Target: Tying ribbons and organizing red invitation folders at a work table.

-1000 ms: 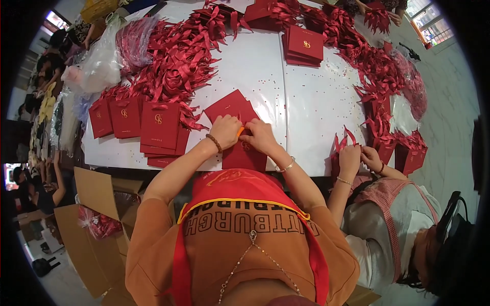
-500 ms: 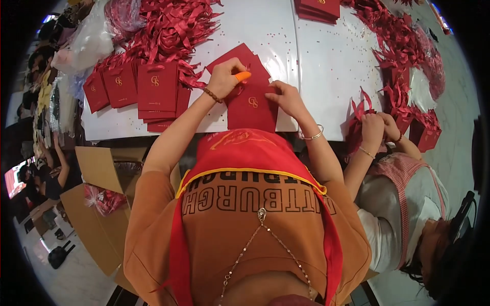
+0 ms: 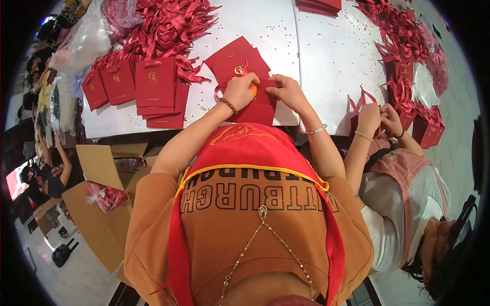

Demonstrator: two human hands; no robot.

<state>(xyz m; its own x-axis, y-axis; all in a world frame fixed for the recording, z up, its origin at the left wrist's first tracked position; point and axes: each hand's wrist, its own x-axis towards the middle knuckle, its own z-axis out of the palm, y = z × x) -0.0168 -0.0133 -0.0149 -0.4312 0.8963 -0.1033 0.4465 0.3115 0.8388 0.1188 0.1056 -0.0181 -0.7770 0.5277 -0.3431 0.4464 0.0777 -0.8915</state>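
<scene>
A small dark-red paper gift bag (image 3: 259, 111) lies at the table's front edge between my hands, its upper edge lifted. My left hand (image 3: 242, 92), with an orange cover on the thumb, is closed on the bag's upper left part, and a loop of red ribbon (image 3: 218, 92) sticks out beside it. My right hand (image 3: 287, 93) pinches the same bag's right upper edge between thumb and fingers. Just beyond lie more red bags (image 3: 229, 54), fanned out, gold lettering on the top one. What my left fingertips touch is partly hidden.
Finished-looking red bags (image 3: 155, 84) lie in overlapping piles at left, below a heap of red ribbons (image 3: 171, 25). An open cardboard box (image 3: 97, 224) stands below the table at left. At right, a co-worker's hands (image 3: 371, 120) handle another bag beside more ribboned bags (image 3: 427, 130).
My left hand has moved down and right, closer to my right hand. The bag's upper edge has been raised, and a ribbon loop now shows beside my left hand.
</scene>
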